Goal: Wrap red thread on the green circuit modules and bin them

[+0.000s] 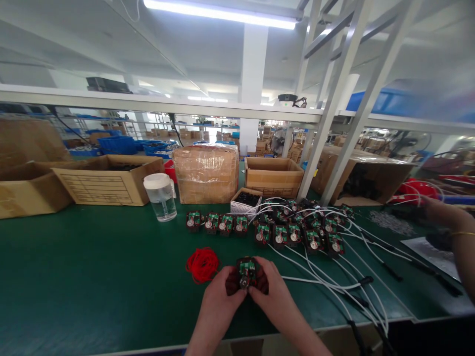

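Between my two hands is a small black housing with a green circuit board [246, 269] and a round silvery part at its lower edge. My left hand [223, 291] grips its left side, thumb at the near edge. From the right, my right hand [267, 284] closes on the same housing, its thumb close to the left one. A coil of red wire [203, 265] lies just left of my hands on the green table [111, 277]. Beyond them, several similar circuit-board units [281, 235] stand in rows, many with white cables [319, 282] trailing right.
A clear jug with a white lid [161, 198] stands at the left, before open cardboard boxes [107, 185]. A taped carton [206, 173] and a small box of black parts [247, 200] stand behind the units. Another person's arm [460, 232] reaches in at right, near metal posts [334, 109].
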